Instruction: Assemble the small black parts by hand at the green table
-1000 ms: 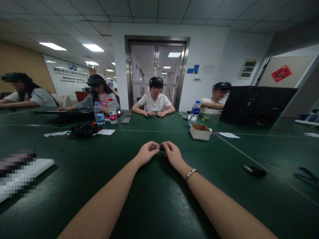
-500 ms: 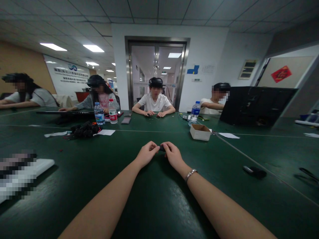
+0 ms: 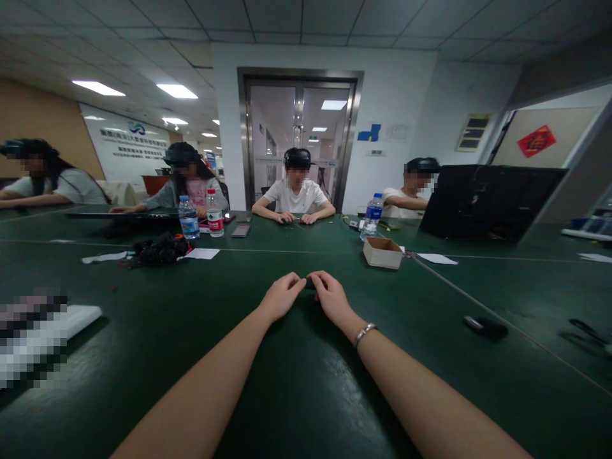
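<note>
Over the middle of the green table (image 3: 306, 382), my left hand (image 3: 283, 296) and my right hand (image 3: 331, 294) meet with their fingertips close together. Between them is a small black object (image 3: 310, 282), mostly covered by the fingers; its kind cannot be made out. The thumb and fingers of my right hand are closed on it. My left hand pinches at its left end. A silver bracelet (image 3: 365, 334) circles my right wrist.
Beyond my hands stand an open cardboard box (image 3: 383, 256) and several water bottles (image 3: 189, 220). Black tangled gear (image 3: 160, 248) lies left, a black item with a silver end (image 3: 486, 327) right. A large black monitor (image 3: 495, 201) stands at the right. Several people sit around the table.
The whole view has shifted very slightly. My hands keep the same hold on the small black object.
</note>
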Available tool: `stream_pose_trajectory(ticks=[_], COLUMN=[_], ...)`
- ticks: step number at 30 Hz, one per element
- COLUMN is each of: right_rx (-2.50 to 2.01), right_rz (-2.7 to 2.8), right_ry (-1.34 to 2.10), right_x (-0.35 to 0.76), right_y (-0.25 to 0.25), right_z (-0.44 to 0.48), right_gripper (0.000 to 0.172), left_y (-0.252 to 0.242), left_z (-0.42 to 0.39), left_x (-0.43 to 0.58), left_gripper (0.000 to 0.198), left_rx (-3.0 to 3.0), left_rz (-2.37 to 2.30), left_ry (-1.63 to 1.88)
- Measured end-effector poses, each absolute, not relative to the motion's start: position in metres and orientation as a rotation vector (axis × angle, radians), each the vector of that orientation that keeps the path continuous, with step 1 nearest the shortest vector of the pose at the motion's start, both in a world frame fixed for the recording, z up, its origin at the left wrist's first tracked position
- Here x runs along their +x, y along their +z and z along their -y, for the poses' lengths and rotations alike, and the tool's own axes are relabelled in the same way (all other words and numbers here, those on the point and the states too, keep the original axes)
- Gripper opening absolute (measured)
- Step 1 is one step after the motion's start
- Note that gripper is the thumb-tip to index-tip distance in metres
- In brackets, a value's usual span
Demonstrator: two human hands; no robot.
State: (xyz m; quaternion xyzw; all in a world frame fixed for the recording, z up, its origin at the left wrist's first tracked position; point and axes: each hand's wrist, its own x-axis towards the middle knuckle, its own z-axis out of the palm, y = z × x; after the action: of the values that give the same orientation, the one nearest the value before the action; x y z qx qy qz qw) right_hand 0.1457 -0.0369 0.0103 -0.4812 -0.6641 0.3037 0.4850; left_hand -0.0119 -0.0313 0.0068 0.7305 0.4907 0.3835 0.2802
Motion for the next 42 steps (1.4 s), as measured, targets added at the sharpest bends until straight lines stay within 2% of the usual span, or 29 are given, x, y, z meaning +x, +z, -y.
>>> stream_pose_trajectory(ticks=[4,9,12,17,21,27,36,39,42], right_rx=[-1.165,-1.168,-1.173,-1.187,-1.182,-1.167,-1.180,-1.173,-1.176], right_rz=[1.640,1.618,1.626,1.613,1.629,1.610,1.635,1.631,1.605], right_ry=[0.741,0.749,0.744,0.759,0.750,0.742,0.739,0.753,0.753], right_x=[0.1474,0.1478,0.1473,0.1471,0.1475,0.1471,0.1458,0.1458,0.1459], right_y=[0.0094,0.0093,0.0100,0.0104,0.0085,0.0081,0.0110,0.0112,0.0110], right_z=[0.0362,0.0350,0.0356,0.0366,0.0346,0.0339,0.0377,0.0376,0.0369], right_gripper=[0.029,0.029,0.029,0.029,0.029,0.029,0.027,0.026,0.026], left_y=[0.0063,0.0032,0.0017,-0.0004,-0.0004,0.0053,0.0043,0.0051,0.0065], left_z=[0.0309,0.0289,0.0274,0.0253,0.0258,0.0298,0.0289,0.0303,0.0313], left_x=[-0.0114,-0.0113,-0.0118,-0.0120,-0.0108,-0.0107,-0.0109,-0.0114,-0.0117], left_gripper=[0.052,0.046,0.054,0.044,0.054,0.040,0.056,0.052,0.039], left_rx=[1.936,1.876,1.850,1.855,1.838,1.839,1.840,1.802,1.719], left_rz=[-1.343,-1.284,-1.311,-1.262,-1.312,-1.288,-1.330,-1.289,-1.186], left_ry=[0.990,1.024,1.020,1.036,1.041,1.028,1.061,1.091,1.142])
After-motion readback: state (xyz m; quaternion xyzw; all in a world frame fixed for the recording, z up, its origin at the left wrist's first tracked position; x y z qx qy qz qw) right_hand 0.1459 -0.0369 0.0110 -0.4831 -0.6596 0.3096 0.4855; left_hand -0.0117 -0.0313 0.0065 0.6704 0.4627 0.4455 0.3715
